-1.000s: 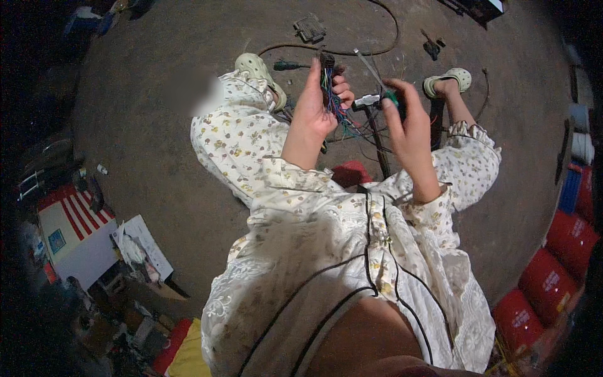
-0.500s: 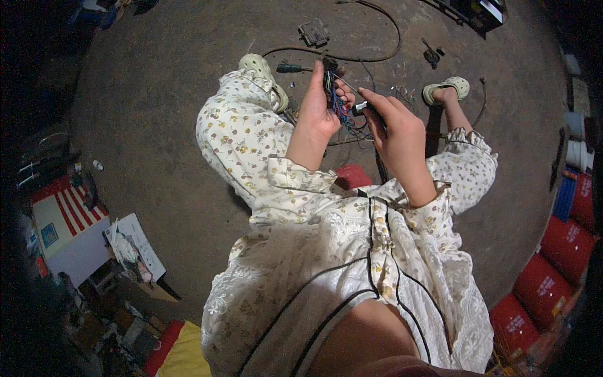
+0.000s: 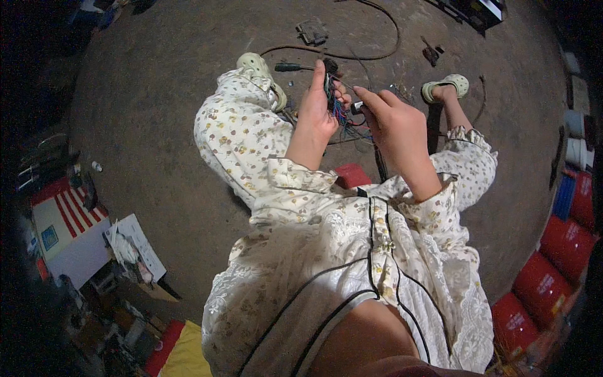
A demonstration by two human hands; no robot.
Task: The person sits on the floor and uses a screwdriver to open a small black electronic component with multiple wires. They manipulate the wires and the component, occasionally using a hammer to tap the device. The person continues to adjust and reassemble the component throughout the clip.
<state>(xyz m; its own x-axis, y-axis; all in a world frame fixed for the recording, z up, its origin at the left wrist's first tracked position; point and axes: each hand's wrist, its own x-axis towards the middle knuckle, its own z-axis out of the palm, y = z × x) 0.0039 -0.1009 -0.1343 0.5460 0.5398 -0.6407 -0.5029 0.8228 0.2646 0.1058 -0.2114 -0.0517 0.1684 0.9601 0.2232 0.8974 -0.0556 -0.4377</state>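
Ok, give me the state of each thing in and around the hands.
Left hand: closed on the connector
Right hand: fingers closed on a thin tool
Connector: held up, wired
Tool: slanted toward the connector
Wires: loosely tangled
Plug: unmated
Cable: curved along the floor
Clogs: both worn

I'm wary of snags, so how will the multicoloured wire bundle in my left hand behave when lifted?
The multicoloured wire bundle will probably flop, since its thin wires curve and splay. The black connector at its top looks blocky, so that end is likely stiff. Loose wires might snag, as they spread between the left hand and right hand.
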